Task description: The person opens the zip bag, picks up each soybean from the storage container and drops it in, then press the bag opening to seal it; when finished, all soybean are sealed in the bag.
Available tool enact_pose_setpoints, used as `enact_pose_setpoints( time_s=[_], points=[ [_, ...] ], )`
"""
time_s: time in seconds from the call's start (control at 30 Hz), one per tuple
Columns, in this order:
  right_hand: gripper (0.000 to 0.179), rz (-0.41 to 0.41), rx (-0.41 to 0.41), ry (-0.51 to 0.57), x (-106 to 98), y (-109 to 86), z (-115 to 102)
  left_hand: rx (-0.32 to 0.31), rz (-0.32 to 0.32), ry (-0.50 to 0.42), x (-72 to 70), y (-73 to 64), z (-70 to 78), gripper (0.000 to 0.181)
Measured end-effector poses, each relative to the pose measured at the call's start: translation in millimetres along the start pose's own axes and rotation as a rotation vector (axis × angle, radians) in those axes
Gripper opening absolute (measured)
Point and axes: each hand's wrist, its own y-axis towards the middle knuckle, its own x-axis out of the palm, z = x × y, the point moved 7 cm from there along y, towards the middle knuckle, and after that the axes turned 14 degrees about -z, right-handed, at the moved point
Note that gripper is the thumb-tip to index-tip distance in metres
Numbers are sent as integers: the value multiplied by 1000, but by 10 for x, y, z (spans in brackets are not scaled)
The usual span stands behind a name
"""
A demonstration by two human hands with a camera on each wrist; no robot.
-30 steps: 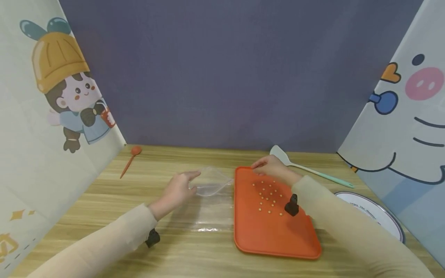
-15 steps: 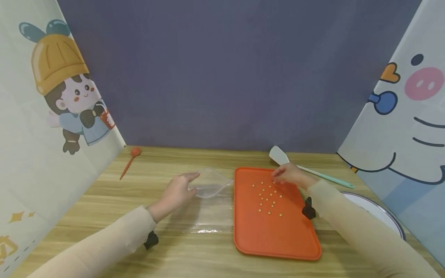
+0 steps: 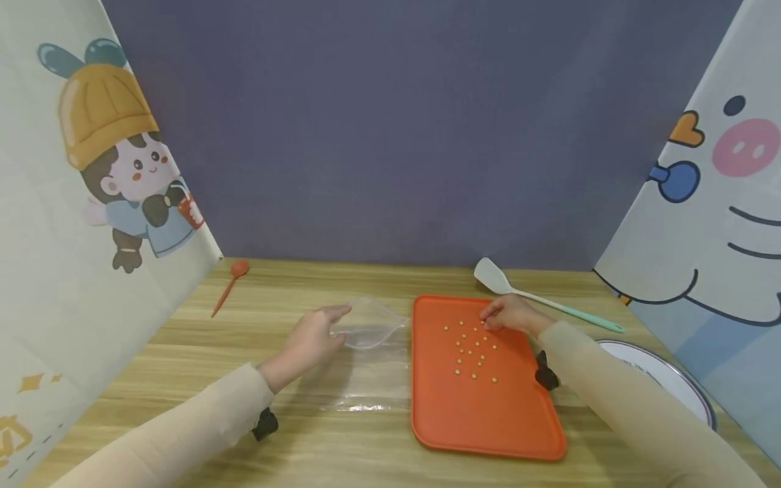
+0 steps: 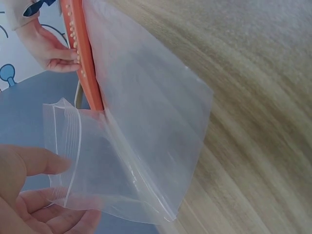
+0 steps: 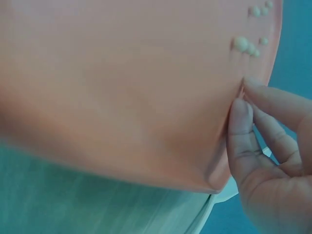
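Observation:
My left hand (image 3: pixel 311 339) holds a clear zip bag (image 3: pixel 372 373) near its mouth, at the left of the orange tray (image 3: pixel 482 420). In the left wrist view the bag (image 4: pixel 151 102) has a raised mouth, and its body lies on the table. Several small pale-yellow beans (image 3: pixel 470 352) are scattered over the tray's far half. My right hand (image 3: pixel 512 314) reaches down at the tray's far right, its fingertips beside a bean. In the right wrist view the thumb and index fingertips (image 5: pixel 242 113) nearly meet at the tray surface; whether a bean is between them cannot be seen.
A white spatula with a mint-green handle (image 3: pixel 561 308) lies behind the tray. A dark-rimmed white plate (image 3: pixel 702 400) is at the right, partly under the right sleeve. An orange-red spoon (image 3: pixel 228 288) lies at the back left. A dark wall (image 3: pixel 390 135) closes off the back.
My right hand has moved right from the tray's far edge, then slightly down to a bean at the far right. The left hand and the bag have hardly moved.

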Motion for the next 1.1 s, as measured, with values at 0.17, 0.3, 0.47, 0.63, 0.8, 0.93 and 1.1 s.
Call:
enact_pose_setpoints(
  time_s=[0.17,0.3,0.47,0.63,0.8,0.93,1.1],
  points=[
    [26,9,-27,-15,-9,20,43,-26,-25,-31,25,1,-12,58],
    [23,24,-44,-39,-12,22,34,-20,-11,-27,15,-3,-1,58],
    [21,17,-57,-48,-32,31,20,-17,-3,-16,-10,-4,10,57],
    [23,-23,-71,43,-53,19,20,-19,-10,5,-15,11,5,57],
    [27,-27,-57,112,-86,11,-11,-7,6,27,-19,22,4,56],
    [31,-1,-52,124,-103,-4,-113,-2,13,23,-24,30,16,56],
    [38,23,-53,103,-68,-41,-346,1,13,17,-33,41,31,56]
  ],
)
